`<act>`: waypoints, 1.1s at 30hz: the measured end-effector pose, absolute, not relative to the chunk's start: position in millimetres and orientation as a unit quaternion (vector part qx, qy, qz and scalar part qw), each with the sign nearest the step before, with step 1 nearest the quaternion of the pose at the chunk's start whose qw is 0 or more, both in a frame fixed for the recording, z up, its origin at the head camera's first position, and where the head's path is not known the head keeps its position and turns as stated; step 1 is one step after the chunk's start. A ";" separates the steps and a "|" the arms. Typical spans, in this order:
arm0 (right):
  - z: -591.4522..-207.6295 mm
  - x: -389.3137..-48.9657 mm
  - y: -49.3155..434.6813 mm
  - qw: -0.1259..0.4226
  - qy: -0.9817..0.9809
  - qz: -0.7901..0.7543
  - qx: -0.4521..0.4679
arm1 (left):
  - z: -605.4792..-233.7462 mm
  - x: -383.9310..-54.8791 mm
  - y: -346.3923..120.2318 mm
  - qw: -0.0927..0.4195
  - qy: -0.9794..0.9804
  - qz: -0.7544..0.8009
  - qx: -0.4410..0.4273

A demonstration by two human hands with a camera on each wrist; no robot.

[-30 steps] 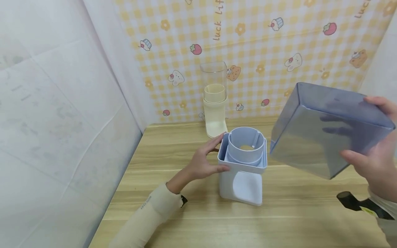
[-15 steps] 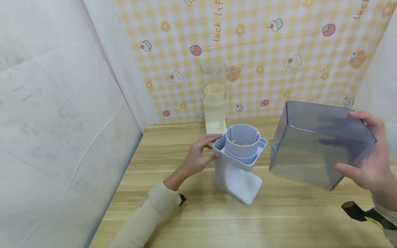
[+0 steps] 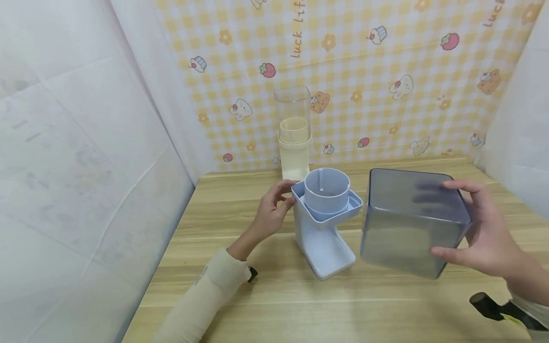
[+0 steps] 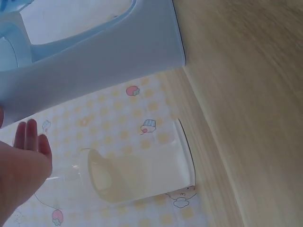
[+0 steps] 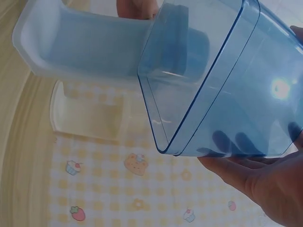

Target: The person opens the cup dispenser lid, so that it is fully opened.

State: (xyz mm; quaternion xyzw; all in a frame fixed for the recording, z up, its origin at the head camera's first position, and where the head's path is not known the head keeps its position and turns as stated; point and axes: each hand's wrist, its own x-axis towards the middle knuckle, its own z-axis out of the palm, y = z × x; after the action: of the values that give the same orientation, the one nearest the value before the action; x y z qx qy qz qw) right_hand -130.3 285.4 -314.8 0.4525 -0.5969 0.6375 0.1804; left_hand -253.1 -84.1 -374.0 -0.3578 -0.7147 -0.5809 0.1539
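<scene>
A light-blue dispenser base stands on the wooden table, with a round collar inside its square top and a flat foot below. My left hand holds its upper left corner, thumb in front and fingers towards the back; in the left wrist view the fingers show beside its wall. My right hand grips a see-through blue-grey square container from the right, thumb on the near face and fingers on the top. The container is tilted, close to the right of the base. In the right wrist view its rim overlaps the collar.
Behind the base, by the wall, stands a cream dispenser with a clear top. A yellow checked cloth hangs at the back, and white sheeting runs down the left. The wooden table extends in front.
The base has turned, its foot swinging round and its left corner coming towards the left hand. The right hand has lowered the container and brought it left, nearer the base.
</scene>
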 end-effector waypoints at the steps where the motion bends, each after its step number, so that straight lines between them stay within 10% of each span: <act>1: -315.7 -130.6 284.5 0.176 -0.596 0.637 0.457 | -375.1 -253.9 -84.1 0.171 -0.720 -0.575 -0.350; 9: -319.5 -130.1 280.8 0.184 -0.613 0.615 0.461 | -372.5 -250.7 -84.4 0.237 -0.758 -0.513 -0.326; 22: -322.8 -128.7 279.3 0.196 -0.629 0.607 0.445 | -358.8 -226.6 -66.3 0.083 -0.845 -0.433 -0.302; 33: -325.0 -128.5 280.5 0.193 -0.635 0.603 0.442 | -358.5 -230.5 -51.7 0.112 -0.825 -0.476 -0.281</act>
State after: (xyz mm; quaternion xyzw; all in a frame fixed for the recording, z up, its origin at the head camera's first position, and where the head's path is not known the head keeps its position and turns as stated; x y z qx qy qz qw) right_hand -128.5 280.5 -325.0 0.4415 -0.6354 0.6033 0.1933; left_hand -230.5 -51.7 -358.5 -0.2814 -0.8255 -0.4764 0.1115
